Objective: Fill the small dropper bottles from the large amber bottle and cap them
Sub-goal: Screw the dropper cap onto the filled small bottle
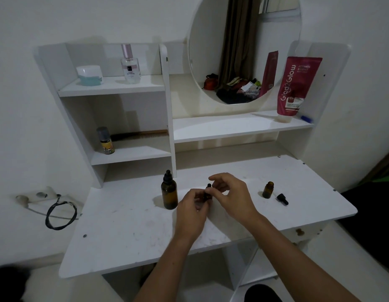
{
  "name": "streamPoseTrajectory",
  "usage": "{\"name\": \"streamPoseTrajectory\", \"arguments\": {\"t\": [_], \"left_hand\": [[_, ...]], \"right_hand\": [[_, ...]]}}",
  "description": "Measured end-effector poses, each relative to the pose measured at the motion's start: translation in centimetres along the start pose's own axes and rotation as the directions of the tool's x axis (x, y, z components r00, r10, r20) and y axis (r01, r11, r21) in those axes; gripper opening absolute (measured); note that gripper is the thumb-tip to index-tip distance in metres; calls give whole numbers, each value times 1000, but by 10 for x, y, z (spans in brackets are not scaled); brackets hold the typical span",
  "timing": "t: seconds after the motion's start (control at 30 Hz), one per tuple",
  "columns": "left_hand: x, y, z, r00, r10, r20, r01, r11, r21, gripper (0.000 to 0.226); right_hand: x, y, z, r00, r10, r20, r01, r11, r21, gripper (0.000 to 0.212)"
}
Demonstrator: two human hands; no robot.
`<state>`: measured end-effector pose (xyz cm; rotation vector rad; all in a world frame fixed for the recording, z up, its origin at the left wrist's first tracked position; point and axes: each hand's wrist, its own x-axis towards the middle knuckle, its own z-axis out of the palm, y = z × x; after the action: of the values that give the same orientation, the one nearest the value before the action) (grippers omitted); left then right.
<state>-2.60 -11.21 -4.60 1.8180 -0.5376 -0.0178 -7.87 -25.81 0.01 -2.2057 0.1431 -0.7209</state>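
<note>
The large amber bottle [169, 194] with a black dropper top stands upright on the white desk [128, 232], left of my hands. My left hand [192, 211] grips a small amber dropper bottle [207, 195] around its body. My right hand [229, 190] pinches the black dropper cap on top of that bottle. A second small amber bottle [268, 190] stands open to the right. Its black dropper cap [282, 199] lies on the desk beside it.
Shelves rise behind the desk with a small spray can [106, 140], a perfume bottle [130, 65], a white jar [89, 75] and a red tube [295, 87]. A round mirror [243, 40] hangs above. A black cable [58, 214] hangs left of the desk.
</note>
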Motion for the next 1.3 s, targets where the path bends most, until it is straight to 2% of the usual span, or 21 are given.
{"name": "streamPoseTrajectory", "arguments": {"t": [0.07, 0.23, 0.43, 0.53, 0.6, 0.73, 0.8, 0.9, 0.97, 1.1, 1.17, 1.3], "left_hand": [[0, 0, 0, 1000, -6, 0, 6, 1000, 5, 23], [1, 0, 0, 1000, -7, -1, 7, 1000, 18, 20], [1, -1, 1, 999, -32, -6, 32, 999, 12, 23], [1, -1, 1, 1000, -26, -3, 26, 999, 21, 22], [1, 0, 0, 1000, -20, -6, 20, 1000, 24, 21], [0, 0, 0, 1000, -12, -15, 12, 1000, 6, 20], [0, 0, 0, 1000, -19, -10, 19, 1000, 13, 20], [0, 1, 0, 1000, -12, -11, 12, 1000, 25, 20], [0, 2, -1, 1000, -12, -13, 12, 999, 32, 19], [0, 1, 0, 1000, -22, -20, 22, 1000, 14, 19], [0, 1, 0, 999, -27, -19, 27, 999, 17, 20], [0, 2, 0, 1000, -23, -19, 24, 999, 23, 20]], "right_hand": [[-1, 1, -1, 999, -39, -22, 39, 999, 2, 27], [-5, 1, 0, 997, -71, 37, 71, 997, 11, 26], [-4, -1, 1, 995, -78, -57, 76, 996, -37, 26], [-6, -1, -1, 995, -102, 0, 102, 995, -21, 27], [-6, -1, -1, 997, -74, 26, 75, 997, -24, 26], [-3, -2, 3, 999, -33, -42, 28, 993, -111, 23], [-5, -3, 3, 997, -52, -49, 47, 995, -91, 23], [-8, -2, 2, 997, -63, 36, 65, 997, -46, 32], [-7, -2, 2, 997, -48, 60, 51, 998, -40, 30], [-3, -1, 4, 1000, -15, -25, 12, 995, -100, 27], [-5, -2, 4, 998, -55, -43, 51, 994, -91, 25], [-10, -2, 3, 992, -120, 43, 122, 992, -40, 36]]}}
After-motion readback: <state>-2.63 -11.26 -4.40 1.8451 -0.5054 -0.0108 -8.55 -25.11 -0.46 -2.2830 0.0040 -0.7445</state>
